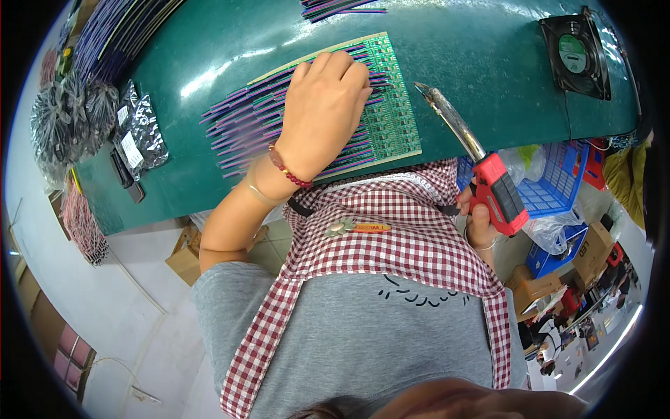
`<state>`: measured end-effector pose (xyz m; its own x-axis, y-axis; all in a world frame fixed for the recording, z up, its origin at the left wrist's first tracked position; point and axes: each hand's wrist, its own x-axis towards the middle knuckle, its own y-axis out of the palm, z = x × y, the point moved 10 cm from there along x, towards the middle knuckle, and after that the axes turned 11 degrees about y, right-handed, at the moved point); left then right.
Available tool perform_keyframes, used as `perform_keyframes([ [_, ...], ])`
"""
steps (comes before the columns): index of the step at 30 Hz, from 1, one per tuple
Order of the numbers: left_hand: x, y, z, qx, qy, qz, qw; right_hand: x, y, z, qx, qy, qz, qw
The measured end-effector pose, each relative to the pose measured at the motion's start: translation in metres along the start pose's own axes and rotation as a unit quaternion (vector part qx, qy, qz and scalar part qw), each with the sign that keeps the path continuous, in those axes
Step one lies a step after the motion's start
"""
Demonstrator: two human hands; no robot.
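Observation:
My left hand (322, 115) lies flat, fingers together, pressing on a row of purple and green wires (241, 129) laid across a green circuit board panel (394, 115) on the dark green table (481, 63). A red bead bracelet circles that wrist. My right hand (477, 209) grips a red soldering gun (488, 178) by its handle at the table's near edge. Its long metal tip (447, 115) points up and left, ending just right of the panel without touching it.
A black square fan (576, 56) sits at the table's far right. More wire bundles (338, 7) lie at the far edge, with silver foil bags (139, 133) and black wire coils (66, 119) at left. A blue plastic basket (555, 181) and cardboard boxes (590, 248) stand beside the table.

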<state>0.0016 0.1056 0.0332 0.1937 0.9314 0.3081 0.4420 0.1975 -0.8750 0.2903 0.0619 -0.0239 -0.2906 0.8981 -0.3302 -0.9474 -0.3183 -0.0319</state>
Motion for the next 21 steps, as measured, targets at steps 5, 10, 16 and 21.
perform_keyframes([
  [5, 0.0, -0.007, -0.002, -0.07, 0.019, -0.042, 0.996, 0.002, 0.001, -0.001, -0.025, 0.004, 0.015, 1.0],
  [10, -0.002, -0.009, -0.006, -0.115, -0.02, -0.06, 0.991, 0.001, 0.006, 0.005, 0.025, 0.011, 0.009, 1.0],
  [16, -0.02, 0.006, -0.021, -0.078, 0.011, -0.016, 0.997, -0.002, 0.006, -0.003, 0.07, 0.044, 0.038, 0.996],
  [21, -0.021, 0.01, -0.022, -0.047, 0.013, -0.011, 0.999, -0.006, 0.01, -0.017, 0.067, 0.074, 0.045, 0.994],
])
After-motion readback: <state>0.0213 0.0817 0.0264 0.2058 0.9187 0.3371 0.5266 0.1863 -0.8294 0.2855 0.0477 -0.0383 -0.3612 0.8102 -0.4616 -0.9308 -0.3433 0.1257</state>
